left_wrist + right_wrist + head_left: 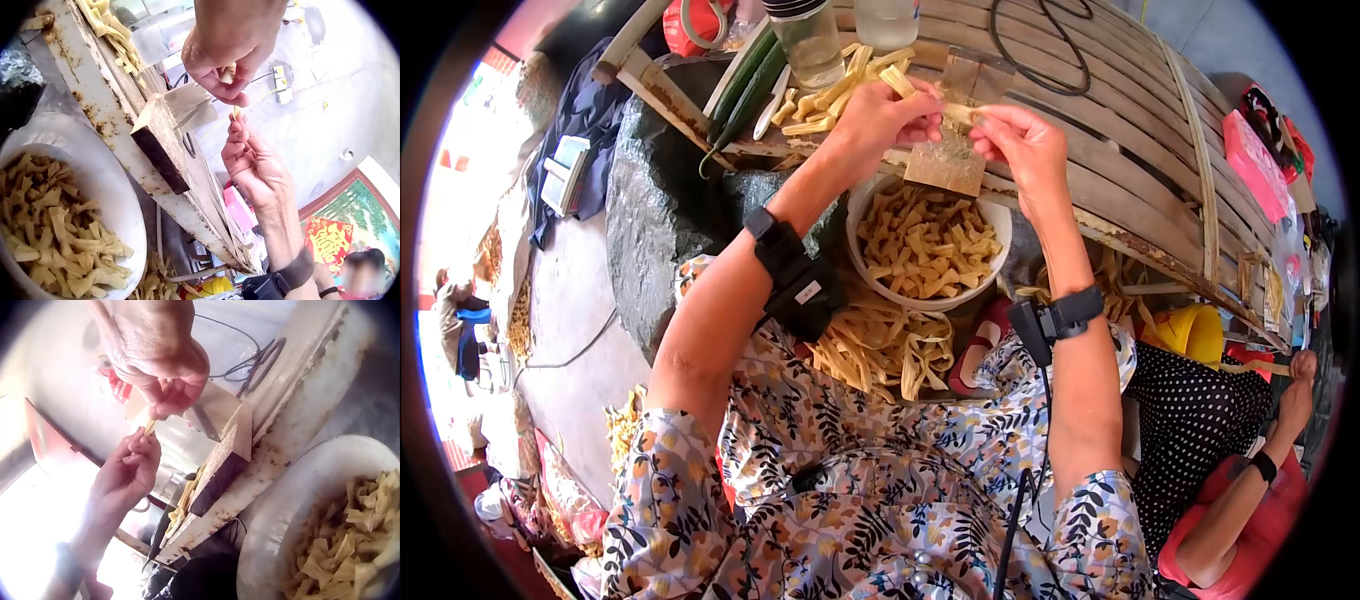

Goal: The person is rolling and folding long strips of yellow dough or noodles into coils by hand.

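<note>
Above the slatted table's front edge, my left hand (885, 115) and right hand (1030, 150) pinch a pale yellow strip (960, 113) between their fingertips. The strip spans the small gap between the hands. Another pale piece (227, 73) shows in the curled fingers of my left hand in the left wrist view. Just below the hands, a wooden block (945, 172) juts over the table edge, with a flat metal blade (203, 422) by it. A white bucket (853, 225) beneath holds many short, pale yellow pieces (925, 245). More strips (840, 102) lie on the table beside my left hand.
Green cucumbers (745, 90), a glass jar (808, 50) and a clear container (887, 22) stand at the table's back left. A black cable (1050, 60) lies across the slats (1120, 120). Long strips (880, 350) are heaped below the bucket. Another person's arm (1250, 490) is at right.
</note>
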Tool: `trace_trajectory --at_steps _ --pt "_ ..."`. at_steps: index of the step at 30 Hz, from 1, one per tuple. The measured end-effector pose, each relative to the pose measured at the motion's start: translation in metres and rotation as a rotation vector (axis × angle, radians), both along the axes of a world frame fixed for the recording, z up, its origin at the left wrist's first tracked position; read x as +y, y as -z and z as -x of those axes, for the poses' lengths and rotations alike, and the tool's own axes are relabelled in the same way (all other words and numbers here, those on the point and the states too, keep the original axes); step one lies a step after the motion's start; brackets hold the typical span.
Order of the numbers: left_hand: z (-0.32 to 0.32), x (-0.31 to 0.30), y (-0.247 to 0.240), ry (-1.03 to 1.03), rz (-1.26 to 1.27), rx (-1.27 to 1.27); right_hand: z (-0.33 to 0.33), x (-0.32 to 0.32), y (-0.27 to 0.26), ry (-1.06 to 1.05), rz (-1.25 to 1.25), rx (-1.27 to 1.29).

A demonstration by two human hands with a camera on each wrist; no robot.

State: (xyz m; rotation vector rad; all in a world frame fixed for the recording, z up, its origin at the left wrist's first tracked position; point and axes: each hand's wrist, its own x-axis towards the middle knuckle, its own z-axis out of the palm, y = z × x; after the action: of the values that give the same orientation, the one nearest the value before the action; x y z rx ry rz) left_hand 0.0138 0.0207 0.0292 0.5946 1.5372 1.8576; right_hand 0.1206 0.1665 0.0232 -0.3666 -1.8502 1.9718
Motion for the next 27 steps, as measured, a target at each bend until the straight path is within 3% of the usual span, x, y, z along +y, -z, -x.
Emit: trace_trajectory --at_steps 10,19,25,27 --pt "0.025 0.03 0.016 -0.045 -0.031 0.059 0.033 0.019 0.022 0.24 0.022 0.103" --pt "0.031 0.037 0.027 -0.074 -0.048 0.017 0.041 0.023 0.03 0.275 0.045 0.11" --pt "0.028 0.035 0.041 -0.128 -0.041 -0.072 0.045 0.022 0.048 0.278 -0.061 0.09" --pt "0.029 0.025 0.045 -0.148 -0.012 -0.084 0.036 0.022 0.053 0.334 -0.209 0.002"
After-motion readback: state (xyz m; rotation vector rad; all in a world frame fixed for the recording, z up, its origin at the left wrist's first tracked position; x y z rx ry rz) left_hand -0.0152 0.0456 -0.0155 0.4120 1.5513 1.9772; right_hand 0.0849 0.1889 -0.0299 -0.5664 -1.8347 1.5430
